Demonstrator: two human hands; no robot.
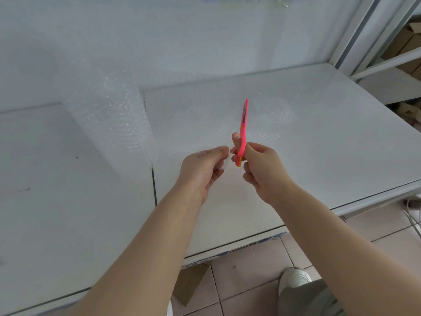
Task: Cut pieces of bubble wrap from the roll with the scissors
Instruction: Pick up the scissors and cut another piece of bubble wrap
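Pink scissors (243, 128) held above white tabletop (319, 137), long axis near vertical in view, blades closed, tips pointing away. Right hand (262, 169) grip closed on handles. Left hand (202, 172) pinches clear bubble wrap sheet (224, 156); roll (111, 115) lies left

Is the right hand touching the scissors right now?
Touching. The head view shows the right hand wrapped around the pink scissors at their handle, blades pointing up and away.
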